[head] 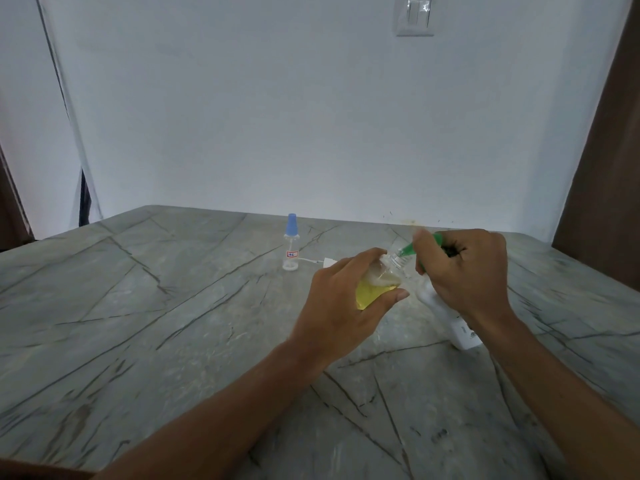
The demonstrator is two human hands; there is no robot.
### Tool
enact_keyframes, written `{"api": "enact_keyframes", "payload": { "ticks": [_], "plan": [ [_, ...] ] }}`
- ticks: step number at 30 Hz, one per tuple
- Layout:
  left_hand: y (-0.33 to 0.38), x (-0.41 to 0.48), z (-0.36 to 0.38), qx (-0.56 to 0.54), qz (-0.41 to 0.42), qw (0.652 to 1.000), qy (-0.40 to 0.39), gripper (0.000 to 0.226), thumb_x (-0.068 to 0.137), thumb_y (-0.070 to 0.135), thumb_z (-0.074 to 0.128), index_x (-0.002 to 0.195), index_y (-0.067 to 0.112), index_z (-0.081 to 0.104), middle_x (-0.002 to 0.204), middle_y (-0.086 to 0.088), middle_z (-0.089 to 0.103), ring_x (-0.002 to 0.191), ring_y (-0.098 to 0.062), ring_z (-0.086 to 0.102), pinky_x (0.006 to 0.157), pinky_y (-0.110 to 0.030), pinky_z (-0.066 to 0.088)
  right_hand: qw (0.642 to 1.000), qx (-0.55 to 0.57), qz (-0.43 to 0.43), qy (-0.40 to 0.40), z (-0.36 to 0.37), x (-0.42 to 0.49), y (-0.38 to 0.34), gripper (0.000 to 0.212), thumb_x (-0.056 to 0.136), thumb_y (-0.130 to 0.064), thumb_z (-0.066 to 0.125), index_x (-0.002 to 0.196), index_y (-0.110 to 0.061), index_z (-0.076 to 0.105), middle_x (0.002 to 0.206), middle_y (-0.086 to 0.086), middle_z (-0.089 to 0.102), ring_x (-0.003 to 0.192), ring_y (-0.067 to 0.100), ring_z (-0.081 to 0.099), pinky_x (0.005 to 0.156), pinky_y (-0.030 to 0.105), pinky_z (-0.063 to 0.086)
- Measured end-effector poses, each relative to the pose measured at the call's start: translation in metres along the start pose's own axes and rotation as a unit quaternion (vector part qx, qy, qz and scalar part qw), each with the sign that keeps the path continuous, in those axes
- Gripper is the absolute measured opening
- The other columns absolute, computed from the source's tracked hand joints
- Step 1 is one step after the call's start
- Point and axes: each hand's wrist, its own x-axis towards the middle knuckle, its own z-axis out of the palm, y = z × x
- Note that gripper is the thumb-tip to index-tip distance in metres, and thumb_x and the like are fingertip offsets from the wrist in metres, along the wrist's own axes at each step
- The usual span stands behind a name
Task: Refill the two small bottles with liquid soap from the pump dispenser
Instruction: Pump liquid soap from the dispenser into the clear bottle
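a grey stone-look table [138,306] with dark, crack-like veins fills the lower half. behind it stands a plain white wall [242,116], softly lit, with a light switch [415,15] high up. a brown panel [602,168] edges the right side; a dark gap [85,199] shows at left.

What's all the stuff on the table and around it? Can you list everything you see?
small bottle with yellow soap: one, clear, tilted, in the left hand, its open neck at the green nozzle
blue-capped bottle: one, clear, upright, farther back on the table
pump dispenser: one, white with green pump, right side of the table
loose spray top: one, white with a thin tube, lying beside the blue-capped bottle
table: one, grey with dark veins
light switch: one, white, high on the wall
left hand: grips the soap bottle
right hand: grips the green pump
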Motion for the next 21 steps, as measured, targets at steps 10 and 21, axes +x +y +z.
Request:
{"api": "enact_keyframes", "payload": {
  "ticks": [10, 21],
  "plan": [
    [-0.0009, 0.0008, 0.0006, -0.004, -0.003, 1.000, 0.008, 0.056, 0.078, 0.050, 0.070, 0.122, 0.018, 0.059, 0.106, 0.007, 0.069, 0.087, -0.002, 0.061, 0.076, -0.018, 0.052, 1.000, 0.017, 0.007, -0.001, 0.0006, -0.0022, 0.0006, 0.063, 0.087, -0.057, 0.048, 0.044, -0.013, 0.061, 0.038, -0.003, 0.052, 0.039, 0.018, 0.051, 0.046, 0.034, 0.043],
    [-0.0010, 0.0030, -0.0018, 0.007, 0.005, 1.000, 0.023, 0.057, 0.077, 0.051, 0.070, 0.122, 0.018, 0.060, 0.104, 0.006, 0.069, 0.086, -0.001, 0.060, 0.075, -0.014, 0.049, 1.000, 0.028, -0.004, 0.004, -0.0006, -0.0031, -0.0038, 0.067, 0.088, -0.069, 0.046, 0.044, -0.021, 0.060, 0.037, -0.013, 0.050, 0.039, 0.011, 0.052, 0.051, 0.029, 0.044]
  ]
}}
